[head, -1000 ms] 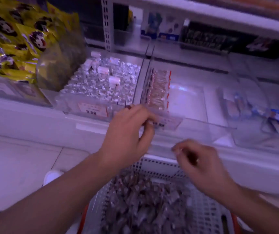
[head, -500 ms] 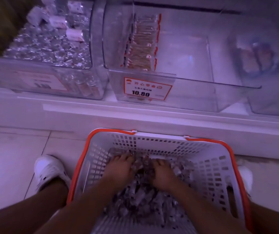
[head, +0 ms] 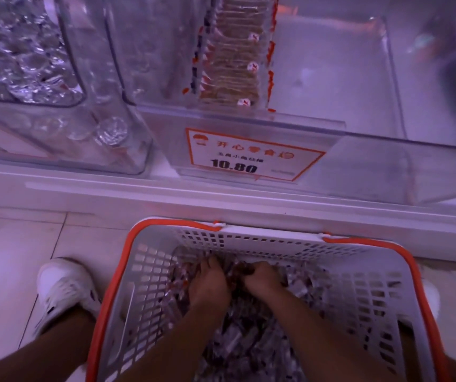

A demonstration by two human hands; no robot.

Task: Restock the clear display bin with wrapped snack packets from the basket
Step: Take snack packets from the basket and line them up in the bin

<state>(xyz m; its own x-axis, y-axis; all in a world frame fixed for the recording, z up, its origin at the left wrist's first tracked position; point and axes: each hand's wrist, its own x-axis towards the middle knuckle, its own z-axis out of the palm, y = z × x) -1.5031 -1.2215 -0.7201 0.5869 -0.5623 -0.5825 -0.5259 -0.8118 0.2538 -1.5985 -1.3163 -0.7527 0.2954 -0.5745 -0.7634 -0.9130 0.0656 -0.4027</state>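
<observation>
A white slotted basket [head: 359, 285] with an orange rim sits on the floor between my feet, filled with small wrapped snack packets [head: 238, 348]. Both hands are down in the pile at its far end. My left hand [head: 207, 285] has its fingers dug into the packets. My right hand [head: 262, 277] is curled closed around some of them. Above, the clear display bin [head: 359, 166] on the shelf carries a 10.80 price tag [head: 249, 155] and holds one row of packets [head: 235, 56] along its left side.
A neighbouring clear bin [head: 64, 133] on the left is full of foil-wrapped sweets. The white shelf ledge [head: 221, 199] runs just beyond the basket. My white shoe [head: 61, 288] stands on the tiled floor left of the basket. Another bin lies blurred at top right.
Both hands dropped from the bin's front edge into the basket and dug into the packets. My right hand has since curled closed. The view tilted down and moved closer.
</observation>
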